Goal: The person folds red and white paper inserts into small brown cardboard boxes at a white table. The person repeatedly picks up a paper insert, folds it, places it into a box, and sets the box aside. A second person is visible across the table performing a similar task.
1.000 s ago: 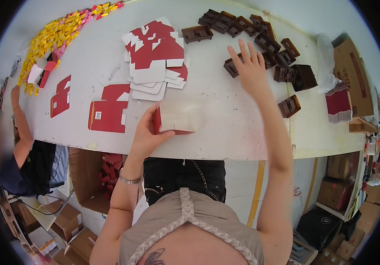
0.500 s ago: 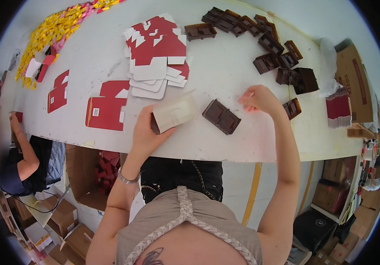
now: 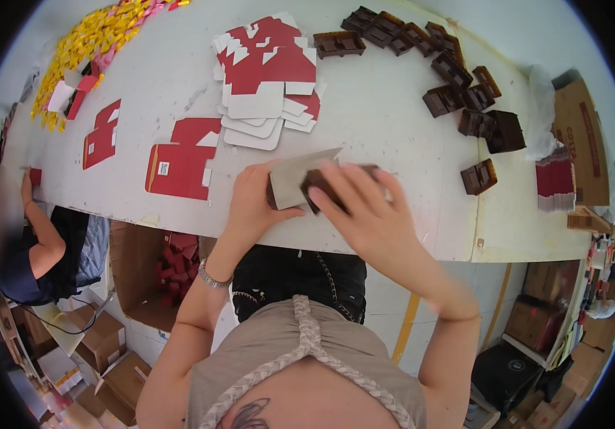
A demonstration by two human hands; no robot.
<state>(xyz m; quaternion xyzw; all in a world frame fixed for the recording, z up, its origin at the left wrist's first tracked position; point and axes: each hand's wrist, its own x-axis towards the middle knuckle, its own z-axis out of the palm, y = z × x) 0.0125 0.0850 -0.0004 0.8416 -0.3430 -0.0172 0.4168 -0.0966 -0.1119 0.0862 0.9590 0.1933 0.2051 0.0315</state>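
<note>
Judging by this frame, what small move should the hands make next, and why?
Probably the right hand should ease the brown tray leftward into the small box, with the left hand steadying it: tray and box are held close together, the tray at the box's right side. Blur and fingers hide whether its end is already inside.

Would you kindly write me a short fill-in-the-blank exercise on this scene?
1. The left hand holds a box, and the right hand holds a ____ tray.
2. The heaped packets are mostly ____.
3. The two flat cartons lying singly are mainly ____.
4. The carton stack lies ____ the packets and the loose trays.

Missing words: brown; yellow; red; between.
</note>
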